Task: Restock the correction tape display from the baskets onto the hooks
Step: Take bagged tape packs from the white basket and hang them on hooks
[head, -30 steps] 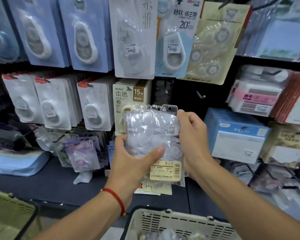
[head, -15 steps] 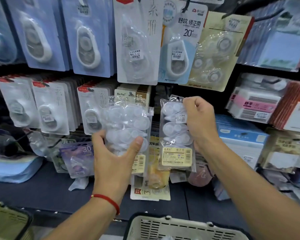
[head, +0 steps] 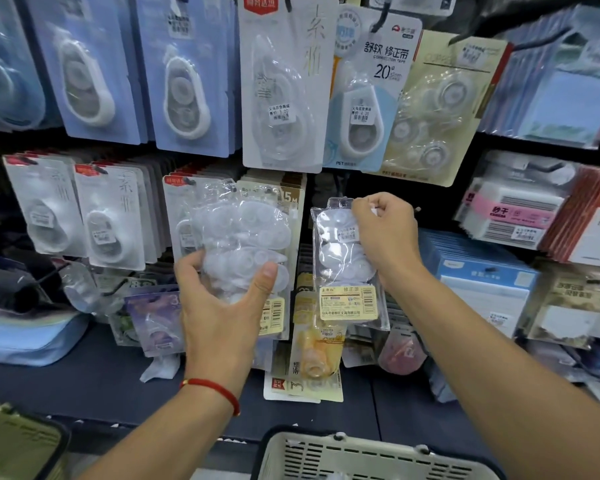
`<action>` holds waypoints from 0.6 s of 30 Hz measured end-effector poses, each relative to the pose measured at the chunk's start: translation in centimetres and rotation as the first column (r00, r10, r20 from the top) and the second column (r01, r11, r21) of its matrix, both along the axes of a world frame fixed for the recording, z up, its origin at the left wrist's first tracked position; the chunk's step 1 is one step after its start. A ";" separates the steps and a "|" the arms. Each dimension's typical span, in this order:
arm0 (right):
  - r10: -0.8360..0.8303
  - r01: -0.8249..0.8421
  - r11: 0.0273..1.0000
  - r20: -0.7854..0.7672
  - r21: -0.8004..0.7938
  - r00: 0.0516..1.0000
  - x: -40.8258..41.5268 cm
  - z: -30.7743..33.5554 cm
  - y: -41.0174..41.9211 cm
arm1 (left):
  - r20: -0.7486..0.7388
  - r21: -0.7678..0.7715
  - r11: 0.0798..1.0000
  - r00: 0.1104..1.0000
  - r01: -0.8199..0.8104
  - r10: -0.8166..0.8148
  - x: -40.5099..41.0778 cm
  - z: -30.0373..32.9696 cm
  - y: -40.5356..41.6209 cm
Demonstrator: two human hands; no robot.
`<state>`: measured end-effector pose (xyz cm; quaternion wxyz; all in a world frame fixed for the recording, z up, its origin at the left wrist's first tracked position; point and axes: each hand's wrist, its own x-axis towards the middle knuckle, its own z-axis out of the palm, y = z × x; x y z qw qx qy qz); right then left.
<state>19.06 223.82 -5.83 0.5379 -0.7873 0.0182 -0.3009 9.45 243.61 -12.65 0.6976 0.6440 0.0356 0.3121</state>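
1. Two clear packs of correction tape are up in front of the display, one in each hand, so this looks like the hanging step, not the picking step.
2. Right hand [head: 385,233] pinches the single pack [head: 343,268] near its top edge, right by the hang hole. Makes sense to me: hold it there and you can steer the hole onto a hook.
3. That pack hangs upright with its yellow barcode label at the bottom, in the dark gap right of the 15M cards [head: 284,199]. I'd guess a bare hook sits in that gap, but I can't really make one out.
4. Left hand [head: 222,299] is wrapped around a bundle of packs [head: 243,237], thumb across the front, held off to the side like a waiting stash.
5. Hands are apart, each clamped on its own load.
6. White basket [head: 378,455] sits right below, rim just in view. A second, greenish basket [head: 14,441] is at the bottom left corner.
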 end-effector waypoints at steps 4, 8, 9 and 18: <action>-0.013 0.004 0.994 -0.079 -0.110 0.997 -0.7 -0.2 -0.5 | -0.017 -0.001 0.999 0.999 0.038 -0.038 0.4 0.1 -0.3; -0.066 0.061 0.980 -0.020 -0.188 0.998 -3.5 -0.7 -1.2 | -0.014 -0.022 0.993 0.993 0.114 -0.114 0.8 0.4 -1.0; -0.020 0.018 0.986 -0.013 -0.166 1.000 -4.3 -0.9 -1.1 | -0.016 -0.010 0.992 0.991 0.129 -0.130 0.9 0.4 -1.4; 0.316 -0.314 0.949 -0.161 0.038 0.935 -8.0 -2.4 1.1 | -0.071 -0.024 0.951 0.948 0.308 -0.309 0.1 -0.1 -3.3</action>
